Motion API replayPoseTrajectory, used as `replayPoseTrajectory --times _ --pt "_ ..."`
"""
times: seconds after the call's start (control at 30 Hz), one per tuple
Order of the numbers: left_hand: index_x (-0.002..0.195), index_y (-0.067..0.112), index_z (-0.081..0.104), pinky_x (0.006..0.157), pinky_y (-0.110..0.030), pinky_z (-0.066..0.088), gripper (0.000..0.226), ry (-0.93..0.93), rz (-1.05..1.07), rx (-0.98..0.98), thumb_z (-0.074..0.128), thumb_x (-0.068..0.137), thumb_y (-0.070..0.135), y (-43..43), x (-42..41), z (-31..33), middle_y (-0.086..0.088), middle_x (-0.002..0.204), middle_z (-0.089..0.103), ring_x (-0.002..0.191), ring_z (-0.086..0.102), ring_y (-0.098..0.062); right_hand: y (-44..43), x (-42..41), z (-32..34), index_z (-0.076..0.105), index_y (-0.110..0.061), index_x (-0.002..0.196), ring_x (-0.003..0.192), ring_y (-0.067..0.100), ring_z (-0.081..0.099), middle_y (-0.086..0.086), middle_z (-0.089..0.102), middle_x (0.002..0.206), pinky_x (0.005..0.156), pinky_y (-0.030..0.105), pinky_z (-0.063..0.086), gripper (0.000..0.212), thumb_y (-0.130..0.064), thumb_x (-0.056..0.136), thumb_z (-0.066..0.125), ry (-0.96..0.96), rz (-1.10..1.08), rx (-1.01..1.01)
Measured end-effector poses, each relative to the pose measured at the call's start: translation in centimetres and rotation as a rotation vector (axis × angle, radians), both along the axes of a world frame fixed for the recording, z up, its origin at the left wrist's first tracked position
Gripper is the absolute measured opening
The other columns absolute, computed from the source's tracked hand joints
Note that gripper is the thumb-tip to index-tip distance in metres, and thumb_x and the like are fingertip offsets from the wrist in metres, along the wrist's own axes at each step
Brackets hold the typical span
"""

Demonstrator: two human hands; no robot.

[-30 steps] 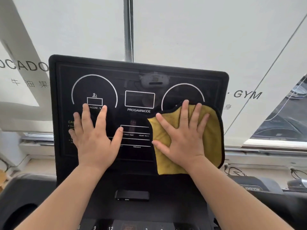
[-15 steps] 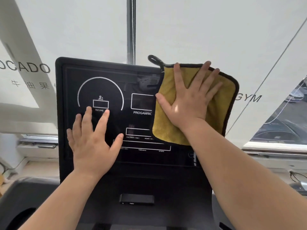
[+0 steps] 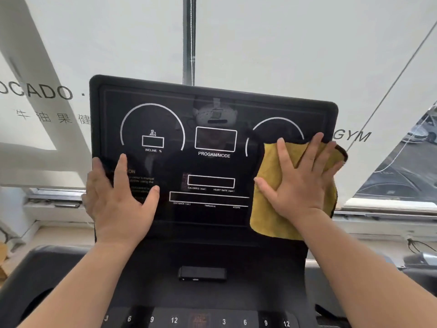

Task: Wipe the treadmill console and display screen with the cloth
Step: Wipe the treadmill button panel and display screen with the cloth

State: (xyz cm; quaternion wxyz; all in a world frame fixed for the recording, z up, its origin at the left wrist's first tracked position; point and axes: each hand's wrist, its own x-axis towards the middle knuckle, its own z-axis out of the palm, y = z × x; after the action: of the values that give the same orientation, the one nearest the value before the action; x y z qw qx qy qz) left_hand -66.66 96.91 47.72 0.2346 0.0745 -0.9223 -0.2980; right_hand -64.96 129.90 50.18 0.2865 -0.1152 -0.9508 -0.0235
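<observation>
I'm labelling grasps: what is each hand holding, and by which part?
Nothing is gripped. The right hand presses the middle of the yellow cloth flat on the display screen; the left hand rests flat at its left edge.

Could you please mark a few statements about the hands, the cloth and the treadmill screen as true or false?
1. The right hand presses the yellow cloth flat against the right side of the display screen. True.
2. The left hand holds a second cloth. False: it rests bare on the screen's left side.
3. The cloth covers the INCLINE label. False: that label lies uncovered on the left.
4. The PROGAM/MODE label shows in the middle. True.
</observation>
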Motion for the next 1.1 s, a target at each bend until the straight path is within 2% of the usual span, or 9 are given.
replayPoseTrajectory --times 0.13,0.3,0.43,0.57,0.67,0.8,0.97,1.03,1.1 --pt "0.159 0.015 0.015 0.124 -0.050 0.011 0.093 0.019 -0.018 0.065 0.070 0.088 0.042 -0.8 0.4 0.0 -0.017 0.167 0.013 0.154 0.011 -0.034 -2.9 -3.7 4.6 -0.003 -0.044 0.162 0.150 0.058 -0.016 0.029 -0.018 0.167 0.113 0.082 -0.003 0.099 -0.094 0.081 0.025 0.062 -0.022 -0.073" --pt "0.158 0.009 0.015 0.124 -0.044 0.011 0.092 0.039 -0.067 0.072 0.067 0.089 0.039 -1.7 0.3 0.1 -0.016 0.165 0.019 0.153 0.014 -0.032 -8.2 -6.1 6.0 -0.002 -0.039 0.164 0.151 0.060 -0.009 0.031 -0.009 0.168 0.113 0.082 0.000 0.101 -0.094 0.083 0.020 0.097 0.040 -0.002" --pt "0.158 0.011 0.018 0.124 -0.043 0.013 0.091 0.012 -0.090 0.034 0.070 0.088 0.038 -2.8 0.7 -0.6 -0.011 0.167 0.018 0.154 0.014 -0.028 -11.4 -4.8 2.8 0.002 -0.042 0.164 0.152 0.057 -0.011 0.027 -0.013 0.169 0.113 0.081 0.000 0.102 -0.096 0.081 0.025 0.048 0.197 0.116" --pt "0.157 0.013 0.024 0.123 -0.040 0.014 0.089 0.028 -0.118 0.011 0.073 0.086 0.034 -3.9 0.8 -0.9 -0.007 0.166 0.021 0.153 0.017 -0.025 -11.5 -1.9 -2.5 0.010 -0.045 0.163 0.152 0.057 -0.010 0.025 -0.011 0.169 0.112 0.083 0.002 0.113 -0.102 0.070 0.037 -0.029 0.327 0.247" --pt "0.156 0.012 0.027 0.122 -0.036 0.014 0.087 0.042 -0.138 0.007 0.074 0.086 0.032 -4.6 0.8 -0.9 -0.006 0.165 0.024 0.152 0.020 -0.025 -9.1 -0.5 -4.1 0.014 -0.045 0.162 0.153 0.057 -0.007 0.026 -0.008 0.170 0.112 0.083 0.002 0.117 -0.104 0.065 0.041 -0.042 0.294 0.262" --pt "0.157 0.016 0.027 0.119 -0.030 0.013 0.087 0.035 -0.177 0.079 0.075 0.085 0.029 -5.6 1.0 -0.6 -0.003 0.163 0.029 0.150 0.024 -0.023 -6.3 -0.2 -2.4 0.012 -0.043 0.162 0.152 0.056 -0.010 0.026 -0.012 0.169 0.113 0.083 0.000 0.119 -0.105 0.064 0.035 -0.034 0.129 0.146" --pt "0.153 0.027 0.034 0.116 -0.047 0.038 0.076 0.040 -0.265 0.300 0.071 0.087 0.018 -7.4 0.8 0.3 0.012 0.152 0.043 0.142 0.040 -0.013 -9.6 -4.8 4.0 -0.010 -0.044 0.162 0.151 0.059 -0.012 0.031 -0.016 0.167 0.112 0.083 0.001 0.116 -0.105 0.069 0.025 0.069 -0.081 -0.086" --pt "0.152 0.030 0.037 0.114 -0.046 0.041 0.074 0.029 -0.314 0.347 0.069 0.088 0.013 -8.3 0.7 0.3 0.018 0.148 0.044 0.140 0.041 -0.007 -12.4 -6.7 5.8 -0.007 -0.044 0.162 0.151 0.060 -0.009 0.031 -0.011 0.168 0.112 0.083 0.000 0.114 -0.103 0.071 0.026 0.116 -0.048 -0.077" --pt "0.151 0.031 0.040 0.114 -0.046 0.041 0.072 0.024 -0.355 0.374 0.068 0.088 0.008 -9.2 0.7 -0.1 0.016 0.149 0.047 0.139 0.043 -0.007 -15.4 -8.1 6.6 -0.004 -0.042 0.163 0.151 0.060 -0.008 0.030 -0.008 0.169 0.113 0.082 -0.002 0.113 -0.103 0.073 0.025 0.124 -0.005 -0.029"
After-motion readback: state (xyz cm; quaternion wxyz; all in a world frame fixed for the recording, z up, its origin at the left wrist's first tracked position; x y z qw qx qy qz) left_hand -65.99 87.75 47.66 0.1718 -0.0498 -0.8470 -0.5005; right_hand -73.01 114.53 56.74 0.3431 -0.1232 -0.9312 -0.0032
